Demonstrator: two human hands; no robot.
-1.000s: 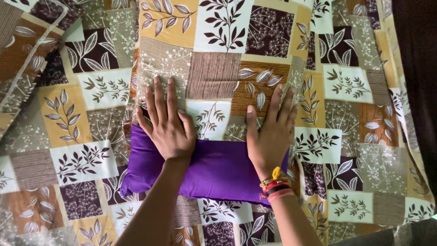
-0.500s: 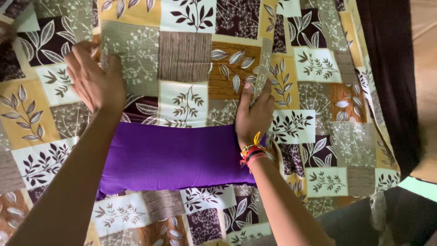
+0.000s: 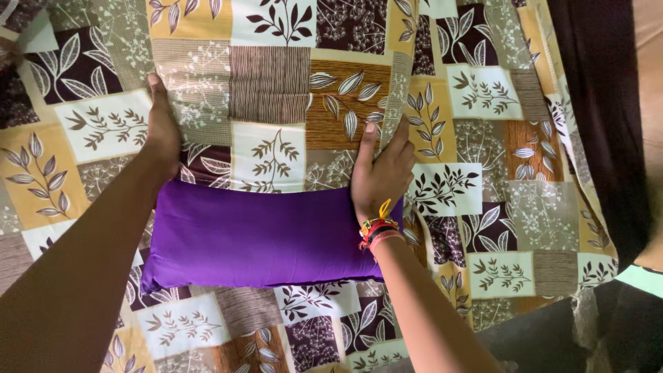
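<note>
A purple pillow (image 3: 262, 238) lies on a bed, its far part tucked inside a patchwork pillow cover (image 3: 276, 90) printed with brown leaves. My left hand (image 3: 162, 131) holds the cover's left edge, fingers pointing away from me. On the other side, my right hand (image 3: 381, 176) grips the cover's right edge beside the pillow's corner, thumb on top. Red, black and yellow bands circle that wrist. The near half of the pillow is bare.
A bedsheet (image 3: 532, 207) with the same leaf patchwork covers the bed under everything. A dark brown cloth (image 3: 597, 103) hangs along the bed's right side. A strip of pale green (image 3: 642, 280) shows at the lower right.
Both hands left the top of the cover, where they lay flat, and went to its side edges. My left hand slid lower along the left edge. More of the purple pillow shows.
</note>
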